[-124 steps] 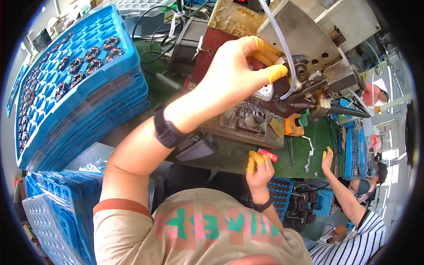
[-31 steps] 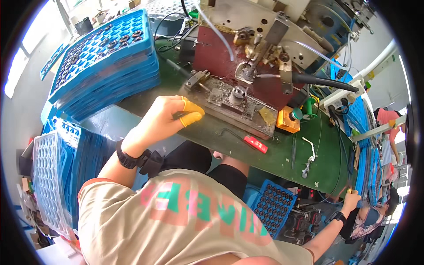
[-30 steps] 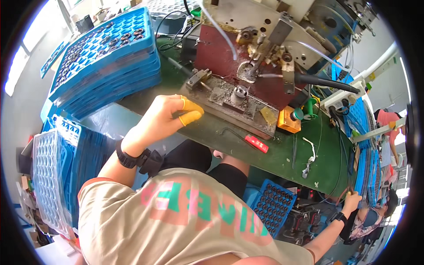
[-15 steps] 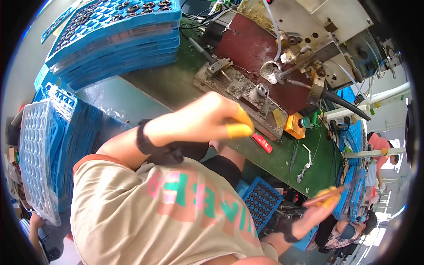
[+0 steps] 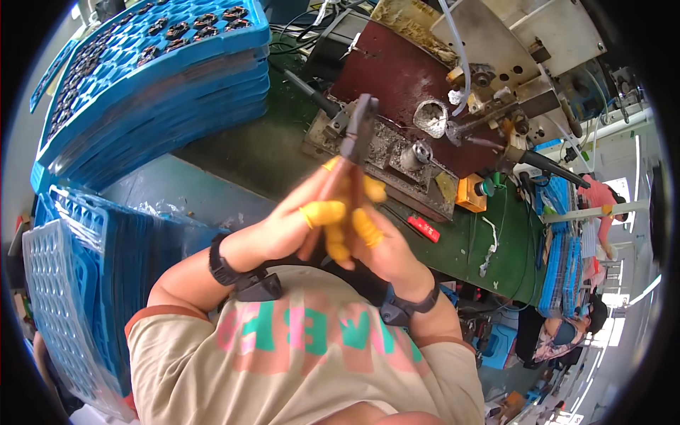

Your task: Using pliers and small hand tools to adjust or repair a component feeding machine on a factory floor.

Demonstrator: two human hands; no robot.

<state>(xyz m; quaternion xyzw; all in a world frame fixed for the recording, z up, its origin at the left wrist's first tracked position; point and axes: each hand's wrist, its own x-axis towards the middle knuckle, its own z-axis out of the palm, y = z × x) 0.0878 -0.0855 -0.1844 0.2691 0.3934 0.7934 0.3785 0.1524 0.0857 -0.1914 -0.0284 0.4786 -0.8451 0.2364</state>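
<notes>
A pair of pliers (image 5: 360, 134) with dark jaws and reddish-brown handles is held up in front of my chest, jaws pointing away from me. My left hand (image 5: 289, 221) closes on one handle, yellow covers on its fingertips. On the other handle my right hand (image 5: 382, 244) is closed, also with yellow finger covers. The two hands nearly meet, and the lower handle ends are partly hidden by fingers. Just beyond the jaws sits the machine's metal base (image 5: 389, 152), with a small upright metal cylinder (image 5: 416, 155) on it.
Blue trays (image 5: 159, 106) of small dark parts are stacked at the far left, with more plastic trays (image 5: 57, 283) nearer. On the green bench (image 5: 453, 248) lie a red object (image 5: 423, 229) and an orange box (image 5: 470, 195) with a green button. Another person (image 5: 598, 212) is at the far right.
My right hand has come in from the far right with the pliers, turning them jaws-outward. My left hand has moved down and left and taken hold of a handle too.
</notes>
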